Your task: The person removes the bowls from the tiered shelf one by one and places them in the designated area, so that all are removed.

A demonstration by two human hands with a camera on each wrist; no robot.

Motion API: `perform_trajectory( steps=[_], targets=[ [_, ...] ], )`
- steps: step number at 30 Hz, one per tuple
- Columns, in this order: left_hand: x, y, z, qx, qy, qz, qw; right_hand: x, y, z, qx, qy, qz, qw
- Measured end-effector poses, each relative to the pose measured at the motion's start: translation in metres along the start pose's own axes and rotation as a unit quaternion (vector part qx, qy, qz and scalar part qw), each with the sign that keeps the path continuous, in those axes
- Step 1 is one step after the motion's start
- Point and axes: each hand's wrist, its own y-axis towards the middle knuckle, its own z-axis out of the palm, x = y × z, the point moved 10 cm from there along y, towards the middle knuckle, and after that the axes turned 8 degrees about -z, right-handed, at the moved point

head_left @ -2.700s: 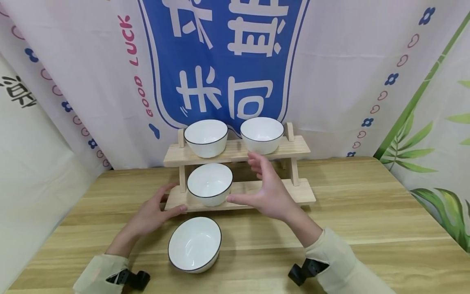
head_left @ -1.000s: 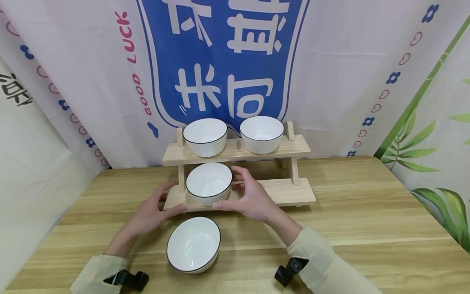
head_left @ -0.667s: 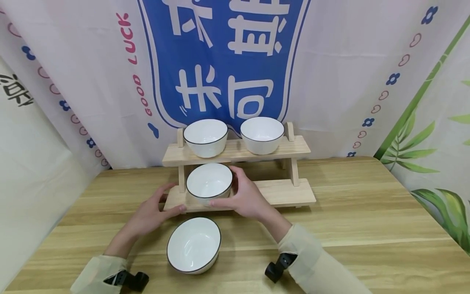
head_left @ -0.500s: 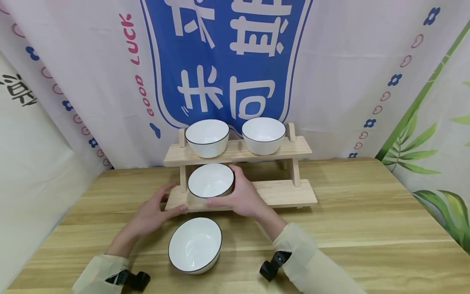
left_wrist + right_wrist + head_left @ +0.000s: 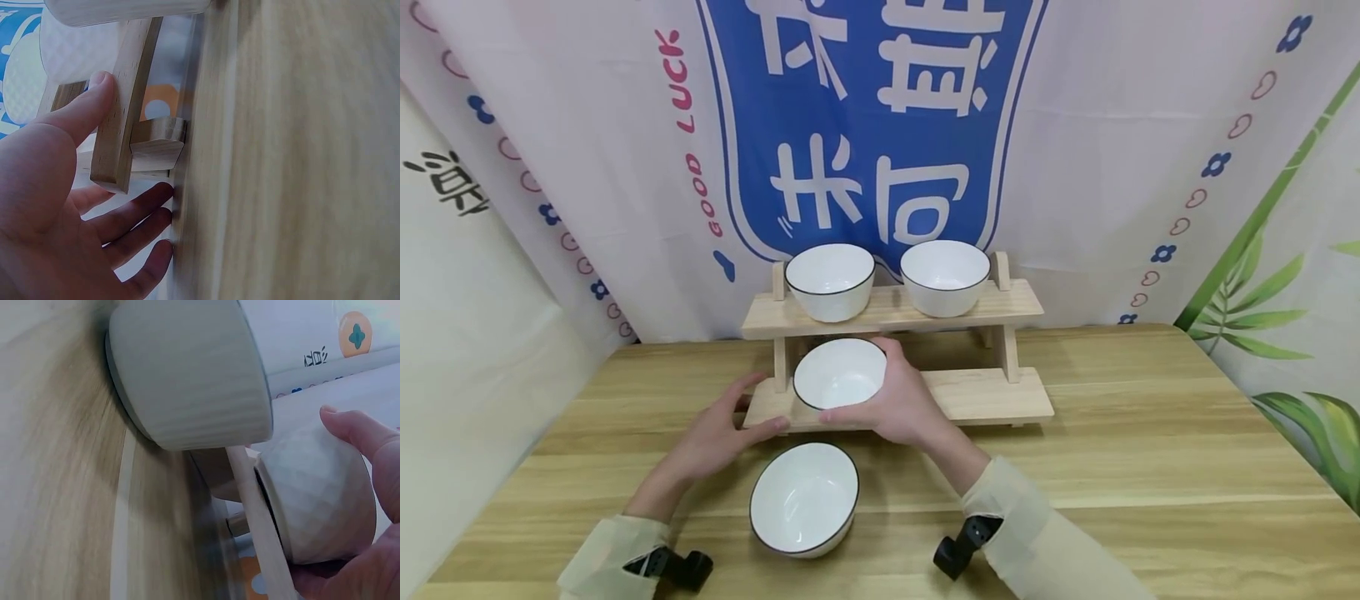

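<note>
A two-tier wooden rack stands on the table, two white dark-rimmed bowls on its upper shelf. On the lower shelf's left half, my right hand grips another white bowl by its right side, thumb in front and fingers behind. A dark gap shows along that bowl's base in the right wrist view. My left hand holds the lower shelf's left end; its thumb lies on the board, the other fingers beyond it. A further bowl sits on the table in front.
The wood-grain table extends to both sides of the rack. Behind it hangs a printed cloth with a blue panel. Black wrist cameras sit at both cuffs.
My right hand has come down and leftward from beside the upper right bowl and closed round the lower-shelf bowl, which now leans slightly. My left hand has stayed at the shelf end.
</note>
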Motion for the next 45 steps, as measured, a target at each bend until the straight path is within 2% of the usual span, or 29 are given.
perform_trajectory(
  steps=[8, 13, 20, 32, 38, 45],
  targets=[
    [-0.001, 0.000, 0.000, -0.002, -0.001, 0.003, 1.0000, 0.002, -0.015, -0.012, 0.010, 0.000, 0.018, 0.9998],
    [0.000, -0.001, 0.000, -0.001, -0.001, -0.002, 1.0000, 0.003, -0.024, -0.022, 0.007, 0.013, 0.015, 0.9998],
    [0.001, 0.000, 0.001, -0.001, 0.000, -0.004, 1.0000, 0.007, -0.035, -0.031, 0.022, 0.030, -0.002, 0.9993],
    [0.001, 0.001, 0.002, 0.003, 0.001, -0.007, 1.0000, 0.013, -0.052, -0.036, 0.068, 0.006, -0.041, 0.9968],
    [0.003, 0.002, 0.001, 0.003, 0.002, -0.011, 0.9999, 0.011, -0.061, -0.039, 0.093, 0.016, -0.053, 0.9942],
    [0.004, 0.004, 0.003, 0.003, 0.007, -0.011, 0.9999, 0.008, -0.069, -0.044, 0.104, 0.012, -0.066, 0.9923]
  ],
)
